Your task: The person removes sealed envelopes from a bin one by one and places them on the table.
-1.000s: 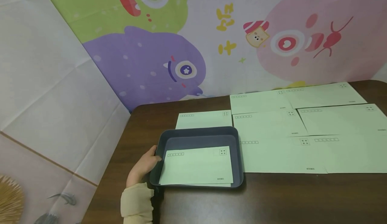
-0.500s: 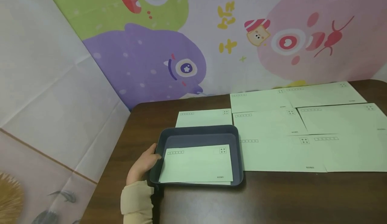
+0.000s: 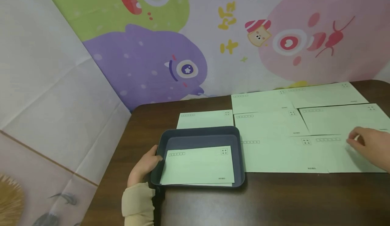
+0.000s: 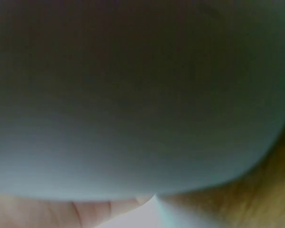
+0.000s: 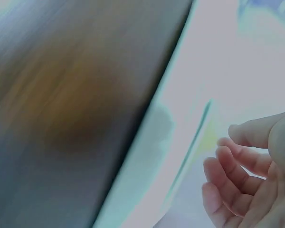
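Note:
A dark blue-grey tray (image 3: 201, 141) is held at its left side by my left hand (image 3: 144, 166), thumb over the rim. In the tray lies a pale envelope (image 3: 197, 166) with the edge of another beneath it. The tray's outer surface (image 4: 133, 114) fills most of the left wrist view, with part of the left hand (image 4: 52, 213) below it. At the right, my right hand (image 3: 371, 147) is over the lower right envelope (image 3: 338, 156). Its fingers are loosely curled and hold nothing, as the right hand (image 5: 251, 175) in the right wrist view confirms.
Several pale envelopes lie in rows, such as one at the back (image 3: 326, 95) and one in the middle (image 3: 268, 124). Another envelope (image 3: 204, 120) is partly hidden behind the tray. The brown table (image 3: 274, 199) meets a cartoon-printed backdrop (image 3: 228, 73).
My right hand has come into view from the right, over the envelopes. The left hand and the tray have stayed in place.

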`<state>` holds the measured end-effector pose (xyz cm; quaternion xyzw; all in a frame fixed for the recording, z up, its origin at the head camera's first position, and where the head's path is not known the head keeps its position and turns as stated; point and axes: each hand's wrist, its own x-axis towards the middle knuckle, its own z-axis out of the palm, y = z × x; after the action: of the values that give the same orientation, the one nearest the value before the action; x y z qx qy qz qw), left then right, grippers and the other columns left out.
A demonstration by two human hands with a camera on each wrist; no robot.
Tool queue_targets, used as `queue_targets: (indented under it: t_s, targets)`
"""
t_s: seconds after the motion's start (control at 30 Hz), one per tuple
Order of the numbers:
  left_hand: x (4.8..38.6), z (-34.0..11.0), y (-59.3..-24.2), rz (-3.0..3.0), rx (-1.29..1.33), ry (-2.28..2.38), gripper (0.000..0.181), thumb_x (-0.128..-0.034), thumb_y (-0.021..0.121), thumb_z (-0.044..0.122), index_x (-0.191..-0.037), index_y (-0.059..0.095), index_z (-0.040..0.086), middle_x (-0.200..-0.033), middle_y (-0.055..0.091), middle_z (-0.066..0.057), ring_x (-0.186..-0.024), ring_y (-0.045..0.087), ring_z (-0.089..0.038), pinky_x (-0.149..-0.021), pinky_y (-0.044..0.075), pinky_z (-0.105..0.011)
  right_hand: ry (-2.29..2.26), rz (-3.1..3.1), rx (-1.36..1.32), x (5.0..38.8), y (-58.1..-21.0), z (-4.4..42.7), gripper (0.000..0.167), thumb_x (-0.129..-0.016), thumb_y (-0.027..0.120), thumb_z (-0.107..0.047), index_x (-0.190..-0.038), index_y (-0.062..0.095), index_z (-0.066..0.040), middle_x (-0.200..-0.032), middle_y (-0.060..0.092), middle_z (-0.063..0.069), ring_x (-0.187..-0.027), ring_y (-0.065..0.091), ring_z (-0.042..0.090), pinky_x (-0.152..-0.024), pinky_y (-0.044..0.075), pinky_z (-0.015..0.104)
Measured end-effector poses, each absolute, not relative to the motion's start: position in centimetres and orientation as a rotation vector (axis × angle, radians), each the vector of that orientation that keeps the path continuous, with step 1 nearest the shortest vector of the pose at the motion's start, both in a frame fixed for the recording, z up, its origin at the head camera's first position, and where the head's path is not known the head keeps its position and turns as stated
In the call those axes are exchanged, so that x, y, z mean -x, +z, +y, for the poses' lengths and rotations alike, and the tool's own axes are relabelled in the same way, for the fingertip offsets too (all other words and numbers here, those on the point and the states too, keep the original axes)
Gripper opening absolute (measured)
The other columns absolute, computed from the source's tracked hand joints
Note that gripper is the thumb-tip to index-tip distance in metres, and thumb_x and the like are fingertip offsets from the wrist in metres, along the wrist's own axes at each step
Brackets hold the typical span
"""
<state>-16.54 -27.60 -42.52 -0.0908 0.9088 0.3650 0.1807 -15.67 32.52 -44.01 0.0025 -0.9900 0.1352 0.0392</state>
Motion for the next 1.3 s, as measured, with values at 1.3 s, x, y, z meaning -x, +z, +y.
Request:
queue_targets:
  t_s: [1.3]
  targets:
    - [16.4, -27.3, -42.3, 2.629, 0.22, 0.992, 0.053, -0.0835, 0.038, 0.01, -0.135, 0.031, 0.0, -0.137, 0.039, -0.024, -0.121, 0.039, -0.037, -0.098, 0.032, -0.055, 0.651, -2.872, -0.937, 15.4, -41.1, 6.0, 0.027, -0.079, 0.066, -0.011, -0.105, 0.062, -0.006, -0.1, 0.061, 0.004, -0.094, 0.057, 0.021, -0.087, 0.044, 0.039]
